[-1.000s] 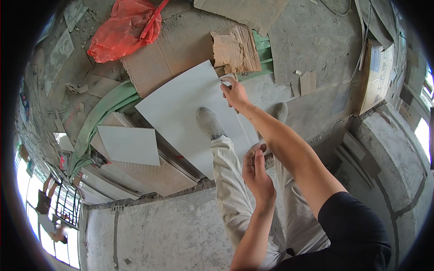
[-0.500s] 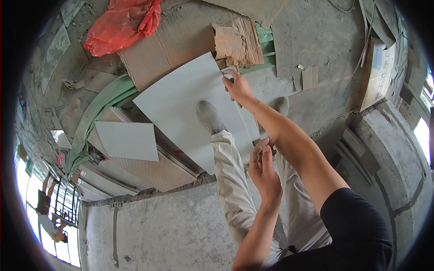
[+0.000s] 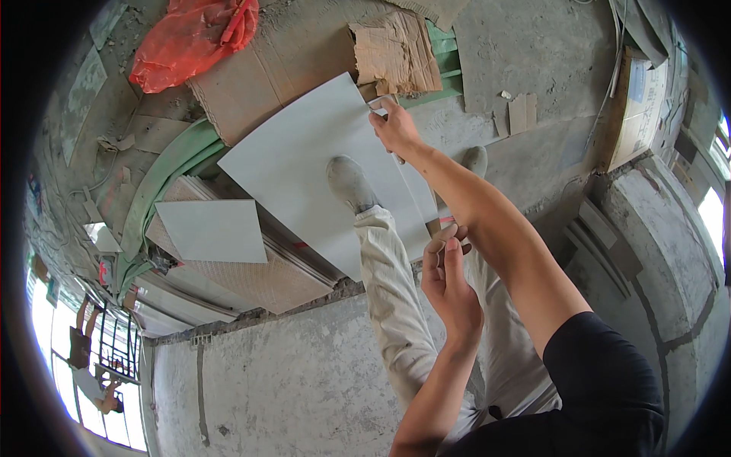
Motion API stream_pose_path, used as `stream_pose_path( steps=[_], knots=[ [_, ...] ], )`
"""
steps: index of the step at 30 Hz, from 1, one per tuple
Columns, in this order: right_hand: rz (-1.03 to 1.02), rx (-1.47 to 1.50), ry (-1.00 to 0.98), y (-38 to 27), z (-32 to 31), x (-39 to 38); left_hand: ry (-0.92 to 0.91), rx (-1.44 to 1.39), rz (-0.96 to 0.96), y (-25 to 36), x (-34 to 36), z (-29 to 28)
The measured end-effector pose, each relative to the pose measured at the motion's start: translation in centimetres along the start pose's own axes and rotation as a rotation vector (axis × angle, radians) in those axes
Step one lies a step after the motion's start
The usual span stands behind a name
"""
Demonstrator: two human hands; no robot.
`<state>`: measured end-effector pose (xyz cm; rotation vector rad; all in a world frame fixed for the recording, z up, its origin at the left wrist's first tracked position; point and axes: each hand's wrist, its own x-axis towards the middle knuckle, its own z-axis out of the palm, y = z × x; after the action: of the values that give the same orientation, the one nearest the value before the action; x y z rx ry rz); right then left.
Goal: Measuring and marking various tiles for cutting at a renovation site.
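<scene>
A large white tile or panel (image 3: 304,175) lies in front of me, with my left shoe (image 3: 350,183) standing on it. My right hand (image 3: 394,129) is closed at the panel's far right edge, around a small light-coloured thing that shows only in part beyond the fingers. Nearer to me, my left hand (image 3: 454,286) is raised beside my right forearm. Its fingers curl in toward the thumb, and whatever they may pinch is too small or hidden to name.
A smaller white tile piece (image 3: 213,232) rests on stacked tiles (image 3: 266,289) at left. Beyond the panel are torn cardboard (image 3: 396,53), green sheeting (image 3: 179,156) and a red plastic bag (image 3: 194,42). A cardboard box (image 3: 640,107) stands at right. Another person (image 3: 95,381) is at the far-left window.
The whole scene has shifted slightly upward in the view. My right hand stays at the panel's edge, and my left hand keeps nearly the same curled pose.
</scene>
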<state>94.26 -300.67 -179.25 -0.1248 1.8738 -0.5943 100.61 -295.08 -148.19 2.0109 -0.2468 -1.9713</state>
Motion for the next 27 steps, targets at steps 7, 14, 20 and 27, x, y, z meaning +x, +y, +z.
stream_pose_path(
  steps=[7,14,20,27],
  knots=[
    [0.078,0.091,0.023,-0.8,0.4,0.0,-0.026,-0.202,-0.028,3.9,-0.7,-1.7],
    [0.126,0.090,0.010,-0.9,0.7,-0.6,0.084,-0.214,0.113,7.1,0.7,-4.4],
    [0.134,0.109,0.025,0.0,0.3,-0.5,0.091,-0.242,0.080,7.2,1.1,-4.5],
    [0.150,0.109,0.043,1.0,0.5,-1.9,0.066,-0.233,0.102,7.2,1.2,-4.3]
  ],
)
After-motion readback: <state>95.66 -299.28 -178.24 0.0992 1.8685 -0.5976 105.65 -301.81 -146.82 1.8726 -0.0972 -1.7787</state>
